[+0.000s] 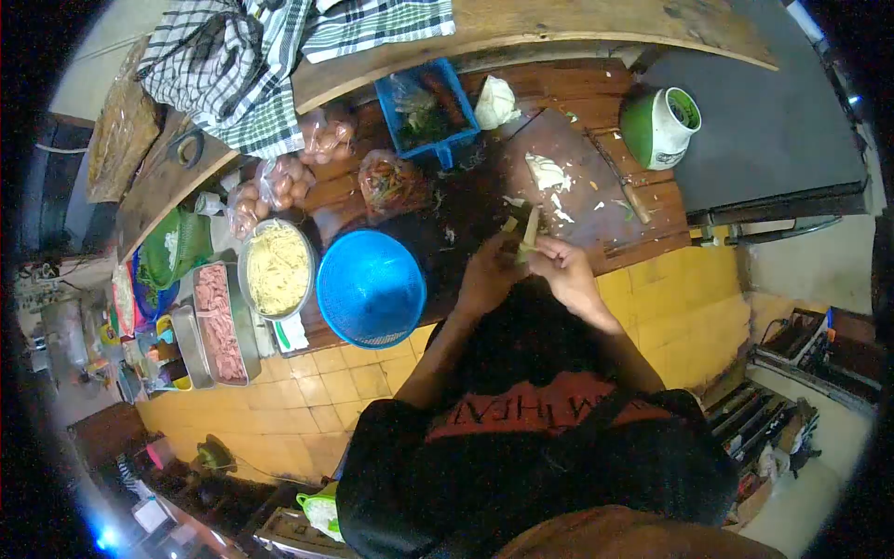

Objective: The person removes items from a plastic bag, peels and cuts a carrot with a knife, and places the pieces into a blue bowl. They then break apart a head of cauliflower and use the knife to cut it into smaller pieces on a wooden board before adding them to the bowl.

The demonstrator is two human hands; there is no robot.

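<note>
My left hand (491, 273) and my right hand (570, 278) meet at the table's front edge, fingers pinched together around a pale green vegetable strip (531, 228). Its upper end sticks out between them toward the cutting board; the lower end is hidden by my fingers. Beyond my hands, chopped white cabbage (548, 173) lies on the dark cutting board (596, 219), with shreds scattered round it. A knife (616, 168) rests along the board's right side, its wooden handle pointing toward me.
Left of my hands stands a blue colander (372, 291), beside a bowl of yellow noodles (277, 270) and a tray of ground meat (222, 321). Bagged eggs (284, 182), a blue basket (426, 110), a cabbage piece (496, 102) and a green-white container (659, 129) sit farther back.
</note>
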